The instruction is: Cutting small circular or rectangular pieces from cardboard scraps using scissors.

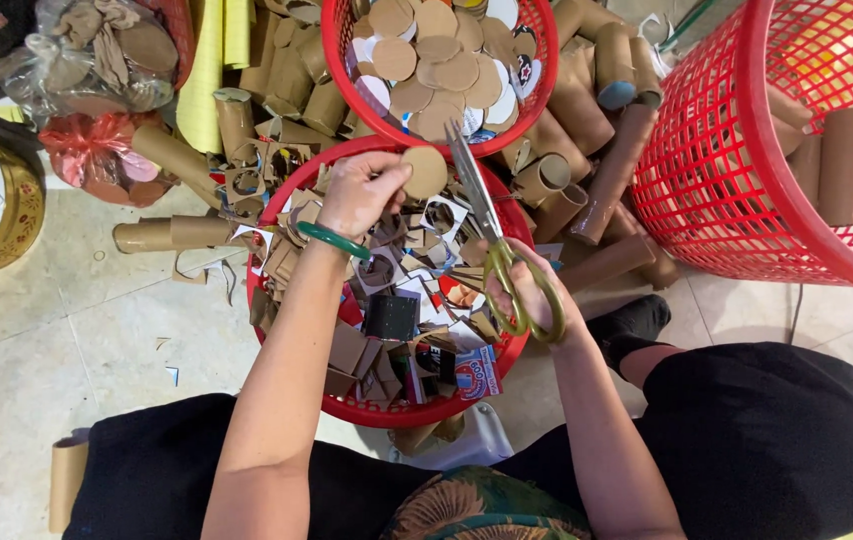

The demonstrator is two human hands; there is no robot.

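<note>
Seated on a tiled floor over a red basket of offcuts, amid brown cardboard tubes. Left of the grip, a gold-rimmed tin and bagged scraps. Left hand, green bangle at the wrist, pinched shut on a brown cardboard disc, held flat-faced to the camera. Just right of the disc, nearly touching its edge, scissors, blades closed or nearly so, long axis running from tip above the disc down to green handles. Right hand closed through those handles, below and right of the disc. Beyond both, a red basket of cut discs; far right, a tall red basket.
</note>
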